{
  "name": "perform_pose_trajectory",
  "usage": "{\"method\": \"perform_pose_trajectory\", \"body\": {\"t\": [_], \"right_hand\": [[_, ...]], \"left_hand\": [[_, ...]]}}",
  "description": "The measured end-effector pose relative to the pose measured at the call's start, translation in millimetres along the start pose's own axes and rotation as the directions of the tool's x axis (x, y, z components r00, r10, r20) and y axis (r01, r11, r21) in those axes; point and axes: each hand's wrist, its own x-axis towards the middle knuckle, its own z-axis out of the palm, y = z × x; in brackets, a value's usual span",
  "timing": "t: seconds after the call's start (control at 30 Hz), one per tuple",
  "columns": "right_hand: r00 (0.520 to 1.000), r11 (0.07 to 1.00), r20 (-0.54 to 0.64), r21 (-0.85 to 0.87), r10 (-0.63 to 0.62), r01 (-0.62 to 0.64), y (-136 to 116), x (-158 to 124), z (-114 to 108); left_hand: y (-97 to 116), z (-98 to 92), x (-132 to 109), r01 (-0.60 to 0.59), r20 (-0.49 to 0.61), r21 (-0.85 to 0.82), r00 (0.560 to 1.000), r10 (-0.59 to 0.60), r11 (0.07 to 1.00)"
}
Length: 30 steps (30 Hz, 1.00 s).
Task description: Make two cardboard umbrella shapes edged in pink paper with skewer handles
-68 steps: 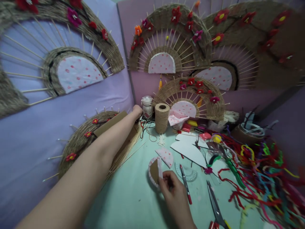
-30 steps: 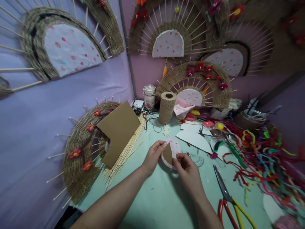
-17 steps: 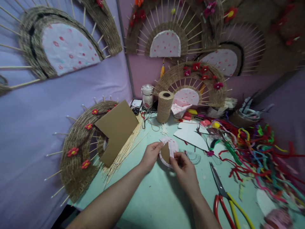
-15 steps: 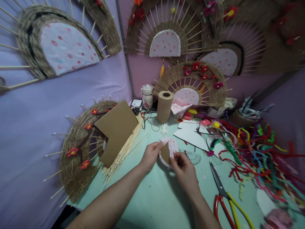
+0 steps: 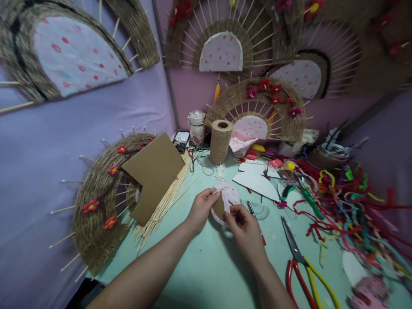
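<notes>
Between my hands is a small cardboard piece (image 5: 219, 208) with pink dotted fabric (image 5: 230, 194) wrapped over its edge. My left hand (image 5: 202, 209) pinches its upper left side between thumb and fingers. At the lower right, my right hand (image 5: 242, 223) grips the fabric edge with thumb and forefinger, its other fingers curled. The piece is held above the table, a bare strip of brown cardboard showing on its left part. Just right of my right hand lie a red pen (image 5: 256, 223) and a clear protractor (image 5: 260, 210).
Scissors (image 5: 298, 253) with red and yellow handles lie at right, by a heap of coloured pipe cleaners (image 5: 347, 210). A twine spool (image 5: 221, 141) stands behind. Cardboard (image 5: 157, 171) rests on thin sticks (image 5: 157, 223) at left, beside a woven fan (image 5: 96, 193). White half-round cutouts (image 5: 257, 183) lie behind.
The view has shifted slightly. Both hands stay on the piece, and the fabric flap now lies as a narrower strip across the cardboard, with my right fingers at its lower end.
</notes>
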Motion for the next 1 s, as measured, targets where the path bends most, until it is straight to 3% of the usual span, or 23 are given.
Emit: {"method": "perform_pose_trajectory", "body": {"t": [0.2, 0.33, 0.5, 0.57, 0.7, 0.83, 1.0], "right_hand": [[0.993, 0.997, -0.111, 0.071, 0.035, -0.028, -3, 0, -7], [0.980, 0.988, -0.178, 0.140, 0.093, -0.068, -6, 1, -10], [0.974, 0.961, -0.170, 0.257, 0.150, -0.104, -4, 5, -12], [0.971, 0.925, -0.118, 0.346, 0.207, -0.156, -1, 6, -15], [0.946, 0.803, 0.119, 0.504, 0.300, -0.318, 4, 8, -23], [0.915, 0.773, 0.253, 0.493, 0.313, -0.400, 4, 8, -29], [0.889, 0.782, 0.339, 0.442, 0.308, -0.440, 0, 6, -32]], "left_hand": [[6, 1.2, 0, 0.166, 0.062, -0.101, 0.985, -0.161, 0.981], [6, 1.4, -3, 0.248, 0.107, -0.072, 0.965, -0.240, 0.966], [6, 2.9, -6, 0.284, 0.160, 0.016, 0.946, -0.283, 0.959], [9, 2.3, -7, 0.296, 0.190, 0.071, 0.934, -0.304, 0.953], [17, -2.1, -8, 0.323, 0.273, 0.215, 0.886, -0.374, 0.922], [26, -6.6, -7, 0.281, 0.355, 0.359, 0.841, -0.408, 0.890], [31, -10.6, -5, 0.231, 0.383, 0.451, 0.822, -0.421, 0.862]]}}
